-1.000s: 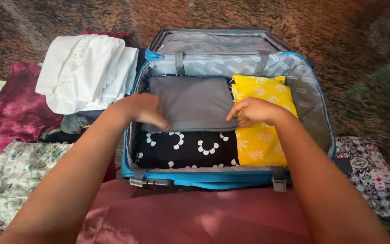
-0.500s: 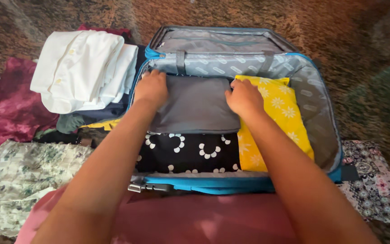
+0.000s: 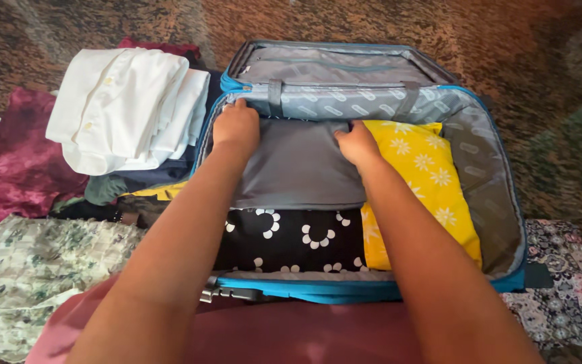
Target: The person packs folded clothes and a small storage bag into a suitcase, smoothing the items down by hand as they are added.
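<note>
Reaching forward with both arms, the left hand (image 3: 236,127) and right hand (image 3: 356,143) press curled fingers onto the grey folded garment (image 3: 298,165).

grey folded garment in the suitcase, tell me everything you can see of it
The grey folded garment is a plain, smooth-looking rectangle of cloth lying flat in the far left part of the open blue suitcase. It overlaps the black flowered fabric and borders the yellow flowered piece. The left hand presses its far left corner, and the right hand presses its far right corner.
</note>
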